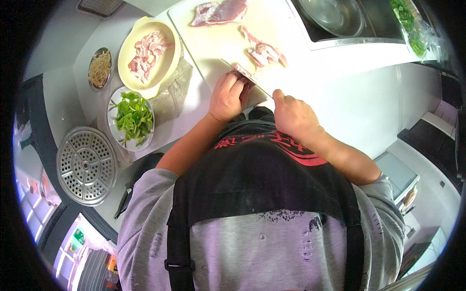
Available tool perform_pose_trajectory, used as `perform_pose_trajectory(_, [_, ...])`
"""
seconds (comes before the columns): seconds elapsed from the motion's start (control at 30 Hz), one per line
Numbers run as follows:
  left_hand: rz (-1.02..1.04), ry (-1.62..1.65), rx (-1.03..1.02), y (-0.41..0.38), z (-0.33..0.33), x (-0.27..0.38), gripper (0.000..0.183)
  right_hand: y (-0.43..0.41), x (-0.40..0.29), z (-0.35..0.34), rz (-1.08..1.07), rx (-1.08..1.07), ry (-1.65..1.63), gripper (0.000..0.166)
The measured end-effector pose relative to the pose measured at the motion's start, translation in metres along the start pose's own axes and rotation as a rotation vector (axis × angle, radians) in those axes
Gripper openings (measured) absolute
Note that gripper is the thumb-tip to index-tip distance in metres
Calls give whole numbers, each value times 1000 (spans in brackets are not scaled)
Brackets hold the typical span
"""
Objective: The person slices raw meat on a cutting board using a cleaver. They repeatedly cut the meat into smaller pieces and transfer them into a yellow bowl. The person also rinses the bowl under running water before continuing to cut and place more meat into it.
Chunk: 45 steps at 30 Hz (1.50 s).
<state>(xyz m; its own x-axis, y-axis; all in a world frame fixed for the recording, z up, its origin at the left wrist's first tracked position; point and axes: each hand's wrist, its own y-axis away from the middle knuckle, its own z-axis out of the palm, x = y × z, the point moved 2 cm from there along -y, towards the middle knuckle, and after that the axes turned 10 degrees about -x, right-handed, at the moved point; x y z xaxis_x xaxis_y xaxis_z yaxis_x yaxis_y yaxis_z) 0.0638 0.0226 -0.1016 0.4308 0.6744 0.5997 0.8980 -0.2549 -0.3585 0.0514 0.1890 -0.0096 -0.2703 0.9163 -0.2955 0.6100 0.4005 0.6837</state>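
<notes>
On a white cutting board (196,47), my left hand (230,95) presses a piece of raw meat (241,69), mostly hidden under its fingers. A knife (251,79) lies with its blade across that piece, beside my left fingertips. Its handle is inside my right hand (295,113), closed around it. Further up the board are cut strips of raw meat (265,54) and a larger raw chunk (221,12). Left of the board, a pale yellow dish (174,69) contains sliced meat (147,54). Below it, cut green peppers (134,118) fill a white plate (113,136).
A small metal dish of pale shreds (100,69) and a perforated metal steamer plate (86,165) are at the left. A wrinkled cloth (178,89) lies beside the yellow dish. At upper right, a glass lid (333,16) rests on a black cooktop, near bagged greens (411,29).
</notes>
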Motion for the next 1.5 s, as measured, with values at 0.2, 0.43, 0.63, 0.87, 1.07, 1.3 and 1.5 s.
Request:
perform_pose_trajectory(0.2, [-5, 28, -59, -2, -1, -2, 17, -13, -4, 2, -43, 48, -26, 15])
perform_pose_trajectory(0.43, [-19, 18, -44, -5, -2, -6, 16, -62, -25, -9, -250, 226, -84, 16])
perform_pose_trajectory(0.63, [17, 65, -40, -6, -4, 2, 18, -7, 14, 5, -47, 28, -70, 16])
perform_pose_trajectory(0.87, [-13, 21, -31, -2, -1, -4, 15, -57, -7, 3, -287, 206, -44, 17])
perform_pose_trajectory(1.07, [-20, 73, -41, 0, 1, -3, 14, -41, -4, 1, -216, 150, 16, 21])
perform_pose_trajectory(1.3, [74, 109, -89, 1, -4, -10, 18, -87, 20, -51, -155, 248, -221, 25])
perform_pose_trajectory(1.5, [135, -127, 126, 8, -43, 2, 24, -46, 16, -59, -117, 463, -248, 24])
